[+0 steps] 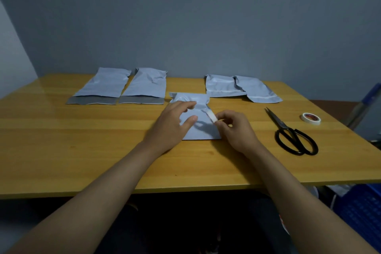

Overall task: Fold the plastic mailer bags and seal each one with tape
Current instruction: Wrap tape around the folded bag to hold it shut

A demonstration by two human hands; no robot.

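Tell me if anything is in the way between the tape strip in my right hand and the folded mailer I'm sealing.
Nothing visible. The right hand pinches the tape strip right at the folded mailer; the left hand rests beside it, clear of the strip.

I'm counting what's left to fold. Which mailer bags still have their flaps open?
The two mailer bags at the far left: each shows a dark grey flap lying open at its near end. The others are folded shorter and show none.

A wooden worktop [82, 150] carries a folded bag [203, 130] at its middle. Behind it to the left lie two flat bags [107, 86], behind it to the right two folded bags [224, 86]; scissors [292, 134] and a tape roll [311, 118] lie to its right.
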